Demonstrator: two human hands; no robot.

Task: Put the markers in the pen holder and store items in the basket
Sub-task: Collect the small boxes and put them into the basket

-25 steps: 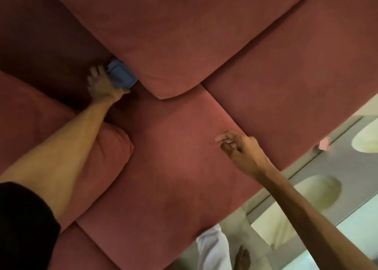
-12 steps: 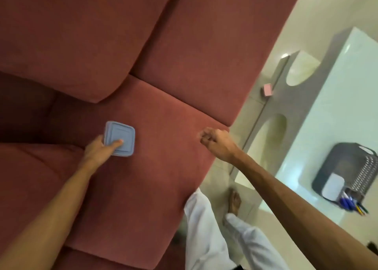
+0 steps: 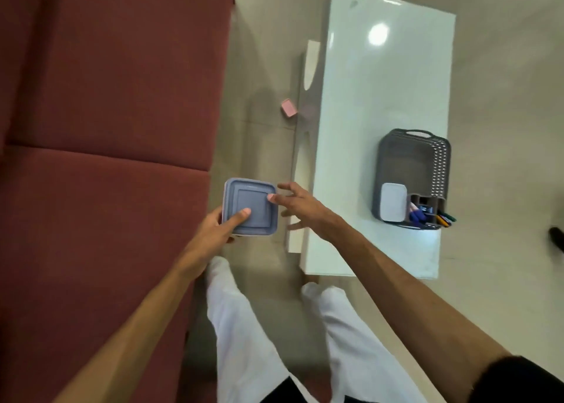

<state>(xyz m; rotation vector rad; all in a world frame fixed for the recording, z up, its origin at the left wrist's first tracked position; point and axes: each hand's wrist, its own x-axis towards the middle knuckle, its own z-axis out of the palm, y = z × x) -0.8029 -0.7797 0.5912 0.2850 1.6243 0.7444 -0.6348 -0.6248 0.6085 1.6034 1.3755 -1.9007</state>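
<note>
My left hand [image 3: 213, 231] grips a square blue-lidded container [image 3: 249, 207] by its near corner, held in the air between the sofa and the table. My right hand [image 3: 300, 208] is spread beside it, with the thumb tip touching the lid's right edge. A grey basket [image 3: 439, 161] stands on the white table. Inside its near end sit a white container [image 3: 393, 201] and a grey pen holder [image 3: 427, 202] with several markers [image 3: 433, 216] sticking out. A small pink box [image 3: 288, 107] lies on the floor beside the table.
The red sofa [image 3: 106, 127] fills the left side. The white table [image 3: 381, 97] stands to the right across a strip of tiled floor. My legs in white trousers [image 3: 244, 326] are below my hands. A dark object [image 3: 557, 237] shows at the right edge.
My view has swung from the sofa cushions to the table. My left hand pulled the blue container out from between the cushions and carried it off the sofa; my right hand opened and reached to it.
</note>
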